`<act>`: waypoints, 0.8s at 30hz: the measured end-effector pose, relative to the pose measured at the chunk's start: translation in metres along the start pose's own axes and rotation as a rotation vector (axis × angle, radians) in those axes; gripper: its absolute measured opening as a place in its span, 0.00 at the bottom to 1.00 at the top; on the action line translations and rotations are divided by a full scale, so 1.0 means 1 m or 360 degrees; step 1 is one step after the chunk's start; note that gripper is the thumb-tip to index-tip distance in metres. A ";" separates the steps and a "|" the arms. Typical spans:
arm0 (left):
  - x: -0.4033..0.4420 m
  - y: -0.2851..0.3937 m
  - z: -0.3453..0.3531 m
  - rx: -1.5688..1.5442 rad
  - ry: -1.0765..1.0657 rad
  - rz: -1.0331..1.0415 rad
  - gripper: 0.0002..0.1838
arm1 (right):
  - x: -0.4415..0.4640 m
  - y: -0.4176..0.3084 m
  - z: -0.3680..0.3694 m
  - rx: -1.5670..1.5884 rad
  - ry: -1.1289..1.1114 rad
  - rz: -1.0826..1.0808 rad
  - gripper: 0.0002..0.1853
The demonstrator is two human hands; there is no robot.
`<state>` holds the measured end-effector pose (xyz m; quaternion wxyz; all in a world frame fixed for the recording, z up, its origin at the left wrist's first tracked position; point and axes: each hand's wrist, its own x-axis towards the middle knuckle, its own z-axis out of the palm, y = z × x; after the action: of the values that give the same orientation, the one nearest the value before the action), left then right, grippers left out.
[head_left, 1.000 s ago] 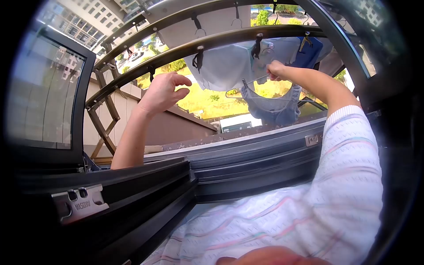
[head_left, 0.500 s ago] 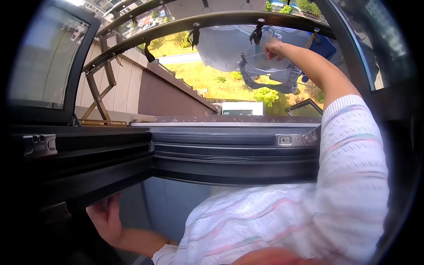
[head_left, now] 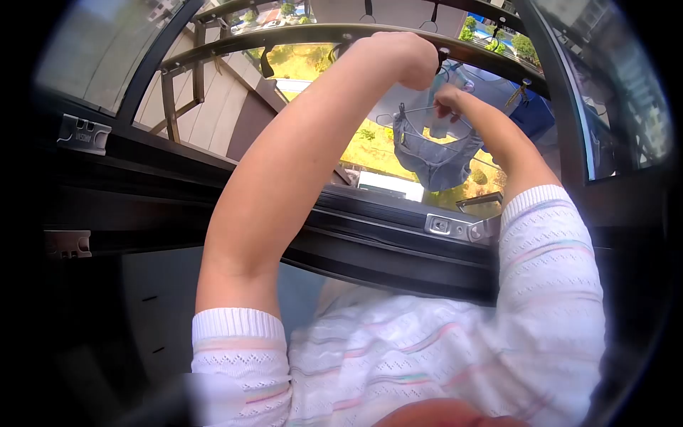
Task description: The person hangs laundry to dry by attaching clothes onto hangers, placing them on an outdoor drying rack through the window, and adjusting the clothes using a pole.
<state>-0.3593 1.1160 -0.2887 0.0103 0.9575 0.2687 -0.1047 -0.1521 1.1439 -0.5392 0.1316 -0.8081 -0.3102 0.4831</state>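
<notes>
My right hand [head_left: 449, 102] is closed on a thin clothes hanger [head_left: 421, 110] outside the open window. From this hanger hangs a small grey-blue garment [head_left: 435, 169], which looks like underwear. My left hand [head_left: 413, 58] reaches across the curved metal drying rail [head_left: 299, 34], just above and left of my right hand. Its wrist bends down beside a dark strap under the rail, and its fingers are hidden from view.
Behind my hands hang pale and dark blue clothes [head_left: 533, 114]. The black window frame [head_left: 384, 252] with a metal latch [head_left: 441, 225] runs below my arms. A glass pane [head_left: 107, 53] stands at left, another at right. Grass lies far below.
My left hand has risen from below the sill to the rail. The hanger and garment have shifted slightly down in view, still in my right hand. The view has tilted.
</notes>
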 end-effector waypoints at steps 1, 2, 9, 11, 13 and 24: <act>0.013 -0.002 0.001 0.0059 -0.0341 -0.0010 0.12 | 0.003 -0.002 -0.001 0.0015 -0.0028 0.0051 0.06; 0.036 -0.013 0.018 0.0125 -0.0506 0.0114 0.13 | 0.003 -0.005 -0.003 -0.0029 -0.0092 0.0076 0.06; 0.156 -0.043 0.127 -0.0456 -0.0712 0.0142 0.21 | -0.034 -0.009 -0.019 -0.0368 -0.0315 0.0152 0.08; 0.168 -0.036 0.140 -0.0783 -0.0540 0.0021 0.21 | -0.038 -0.006 -0.024 -0.0379 -0.0275 0.0140 0.07; 0.205 -0.034 0.182 -0.1455 -0.0289 -0.0234 0.19 | -0.033 0.000 -0.029 -0.0335 -0.0235 0.0163 0.07; 0.202 -0.040 0.200 -0.2234 -0.0096 -0.0352 0.08 | -0.025 0.017 -0.036 -0.0109 -0.0120 -0.0050 0.08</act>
<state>-0.2505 1.2383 -0.5243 0.6213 0.6886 0.3680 0.0662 -0.1235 1.1187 -0.5127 0.0998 -0.7883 -0.3440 0.5002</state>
